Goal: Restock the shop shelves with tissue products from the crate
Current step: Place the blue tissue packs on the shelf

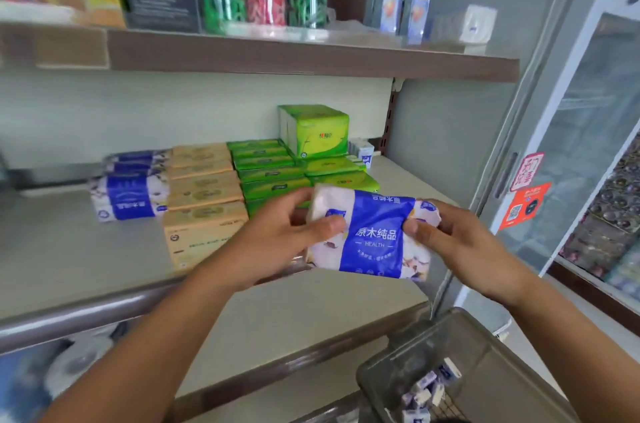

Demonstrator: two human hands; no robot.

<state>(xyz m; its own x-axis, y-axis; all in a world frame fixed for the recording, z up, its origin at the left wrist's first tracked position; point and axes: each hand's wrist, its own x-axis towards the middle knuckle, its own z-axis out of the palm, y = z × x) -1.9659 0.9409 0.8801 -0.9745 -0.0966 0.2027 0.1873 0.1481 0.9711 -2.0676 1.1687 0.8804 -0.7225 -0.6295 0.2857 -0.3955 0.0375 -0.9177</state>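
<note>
Both hands hold one blue-and-white tissue pack (372, 232) in the air, just out from the front edge of the middle shelf (86, 249). The left hand (277, 235) pinches its left end, thumb on the face and fingers curled behind; the right hand (460, 242) grips the right end the same way. Directly beyond the pack lie green tissue packs (273, 177), with tan packs (204, 194) to their left and matching blue packs (128, 196) further left. Bare shelf surface lies open left of the grip, in front of the blue packs. Below the right wrist sits the crate (485, 350), holding what look like small tissue packets (429, 391), though they are blurred. A glass-door cooler (588, 145) stands to the right.
</note>
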